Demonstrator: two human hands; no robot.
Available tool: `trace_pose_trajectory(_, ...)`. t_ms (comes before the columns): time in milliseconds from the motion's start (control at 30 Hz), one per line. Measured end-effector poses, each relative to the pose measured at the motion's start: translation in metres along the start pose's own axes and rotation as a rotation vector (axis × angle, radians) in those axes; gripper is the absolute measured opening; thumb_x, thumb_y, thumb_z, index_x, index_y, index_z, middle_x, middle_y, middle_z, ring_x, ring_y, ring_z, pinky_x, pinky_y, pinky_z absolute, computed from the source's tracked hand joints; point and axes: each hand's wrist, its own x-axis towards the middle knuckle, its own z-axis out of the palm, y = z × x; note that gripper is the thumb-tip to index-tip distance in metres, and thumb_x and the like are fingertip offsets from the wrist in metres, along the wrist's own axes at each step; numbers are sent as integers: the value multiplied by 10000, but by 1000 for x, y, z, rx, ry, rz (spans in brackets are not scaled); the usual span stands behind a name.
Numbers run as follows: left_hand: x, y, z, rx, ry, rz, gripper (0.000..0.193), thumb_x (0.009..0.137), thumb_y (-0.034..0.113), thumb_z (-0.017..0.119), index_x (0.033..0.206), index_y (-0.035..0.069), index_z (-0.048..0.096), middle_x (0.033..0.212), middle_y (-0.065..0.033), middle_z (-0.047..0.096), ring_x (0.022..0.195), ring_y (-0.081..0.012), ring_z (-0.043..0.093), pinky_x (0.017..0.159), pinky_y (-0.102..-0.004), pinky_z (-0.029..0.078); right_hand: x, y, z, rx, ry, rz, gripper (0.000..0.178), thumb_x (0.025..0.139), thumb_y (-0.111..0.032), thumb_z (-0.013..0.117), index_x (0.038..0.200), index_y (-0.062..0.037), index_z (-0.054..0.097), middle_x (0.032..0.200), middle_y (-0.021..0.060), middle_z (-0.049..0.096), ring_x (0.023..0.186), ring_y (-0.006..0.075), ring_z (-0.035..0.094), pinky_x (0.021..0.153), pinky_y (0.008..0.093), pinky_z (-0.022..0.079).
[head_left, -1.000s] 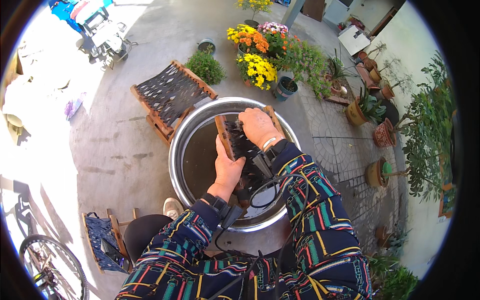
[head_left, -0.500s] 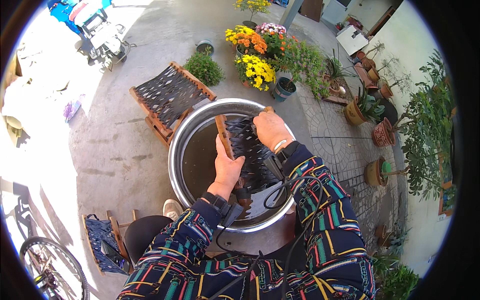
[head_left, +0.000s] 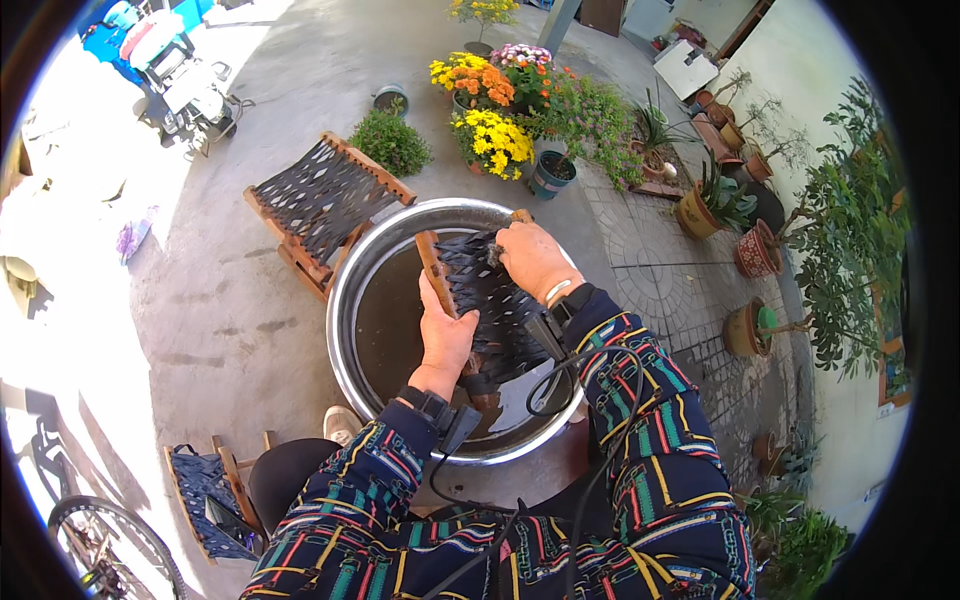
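A folding stool with wooden rails and a woven seat of dark strips (head_left: 490, 300) is held tilted over a wide metal basin (head_left: 345, 345) of murky water. My left hand (head_left: 445, 340) is wrapped round the stool's near-left wooden rail (head_left: 435, 270), thumb on the inner side. Against the strips near the far rail, my right hand (head_left: 535, 260) is closed on a small greyish scrubber (head_left: 495, 254) that looks like steel wool; the fingers cover most of it. The stool's lower wooden parts (head_left: 484, 398) reach down toward the water.
A second woven stool (head_left: 325, 200) stands just beyond the basin's left side. Another stool with dark cloth (head_left: 208, 500) is at lower left by a bicycle wheel (head_left: 115, 550). Potted flowers (head_left: 493, 140) stand beyond the basin. Black cables (head_left: 610, 450) hang from my wrists.
The view has shifted slightly, moving the scene a little left. My right hand has moved slightly over the strips, with more of the scrubber showing. My left hand keeps its grip.
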Motion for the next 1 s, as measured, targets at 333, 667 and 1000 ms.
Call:
trace_pose_trajectory(333, -1, -4, -2, -16, 32, 88, 1018, 783, 39, 736, 1592, 139, 128, 1291, -220, 606, 1140, -366, 636, 995, -394, 497, -10, -10, -15, -16, 8, -70, 95, 876, -88, 579, 917, -50, 656, 970, 164, 644, 991, 381, 613, 897, 448, 497)
trace_pose_trajectory(667, -4, 0, -5, -47, -16, 5, 1020, 787, 26, 731, 1595, 124, 115, 1294, -192, 603, 1132, -326, 639, 975, -374, 506, -13, -11, 3, 48, 17, -241, 132, 839, -61, 585, 951, -80, 652, 961, 130, 631, 978, 350, 613, 878, 431, 512)
trace_pose_trajectory(1000, -1, -7, -2, -128, -26, -1, 1018, 795, 25, 722, 1600, 151, 112, 1250, -186, 621, 1095, -330, 656, 947, -381, 525, -24, -15, 1, 288, 14, -312, 137, 804, -80, 649, 940, -72, 659, 942, 125, 632, 967, 357, 610, 875, 442, 504)
